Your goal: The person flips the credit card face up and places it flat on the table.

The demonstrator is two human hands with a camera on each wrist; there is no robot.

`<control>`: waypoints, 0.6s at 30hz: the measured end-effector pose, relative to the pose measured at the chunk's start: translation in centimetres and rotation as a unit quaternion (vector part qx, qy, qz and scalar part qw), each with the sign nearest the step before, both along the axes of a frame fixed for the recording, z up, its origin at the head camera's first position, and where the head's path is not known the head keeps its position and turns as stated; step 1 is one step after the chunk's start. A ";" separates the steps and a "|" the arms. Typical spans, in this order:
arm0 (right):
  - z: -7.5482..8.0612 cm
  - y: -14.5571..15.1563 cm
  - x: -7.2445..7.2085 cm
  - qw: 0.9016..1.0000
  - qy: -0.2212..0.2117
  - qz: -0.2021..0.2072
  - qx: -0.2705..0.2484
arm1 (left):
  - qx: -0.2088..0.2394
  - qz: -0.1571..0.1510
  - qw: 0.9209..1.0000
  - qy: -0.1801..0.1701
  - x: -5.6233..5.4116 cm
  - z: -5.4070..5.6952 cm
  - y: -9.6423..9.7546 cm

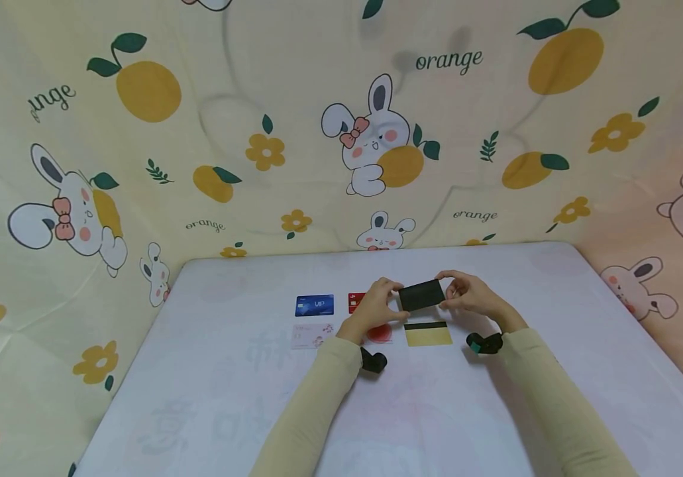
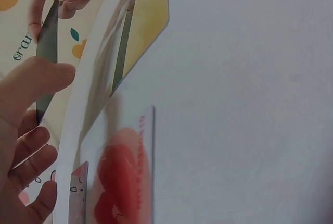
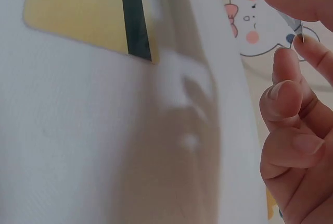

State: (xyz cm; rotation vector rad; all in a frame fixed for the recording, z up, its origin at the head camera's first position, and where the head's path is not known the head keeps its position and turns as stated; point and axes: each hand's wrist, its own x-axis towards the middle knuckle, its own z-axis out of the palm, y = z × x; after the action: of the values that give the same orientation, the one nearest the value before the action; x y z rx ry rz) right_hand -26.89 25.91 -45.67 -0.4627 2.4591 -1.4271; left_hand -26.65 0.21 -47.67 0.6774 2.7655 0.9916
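Both hands hold a black card [image 1: 421,295] raised above the table, tilted with its right end a little higher. My left hand [image 1: 375,308] pinches its left end between thumb and fingers. At the opposite end, my right hand [image 1: 471,295] grips the edges with thumb and index finger; its other fingers are curled in the right wrist view. Just below the black card lies a gold card [image 1: 428,337] with a dark stripe. A white card with a red picture [image 2: 122,177] lies under the left wrist, partly hidden. Behind the left hand, a red card [image 1: 355,302] shows only its left part.
Farther left lie a blue VIP card [image 1: 314,305] and, below it, a pale pink card [image 1: 313,336]. All rest on a white table [image 1: 228,397]. A patterned curtain [image 1: 293,79] hangs behind and at the sides. Each wrist wears a small black camera [image 1: 484,343].
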 end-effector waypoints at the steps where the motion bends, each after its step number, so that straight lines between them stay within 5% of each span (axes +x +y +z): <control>1: 0.1 0.0 0.1 1.000 0.002 0.000 -0.001 | -0.002 0.001 1.000 -0.001 0.0 0.0 0.0; 18: 0.6 -0.5 0.5 1.000 0.022 0.002 -0.003 | 0.008 -0.006 1.000 0.007 0.2 0.3 0.5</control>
State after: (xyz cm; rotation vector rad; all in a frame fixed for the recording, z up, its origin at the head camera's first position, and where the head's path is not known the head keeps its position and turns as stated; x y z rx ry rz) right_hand -26.40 25.45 -45.05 -0.5047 2.4866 -1.4373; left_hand -26.41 0.70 -47.35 0.7048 2.7650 1.0121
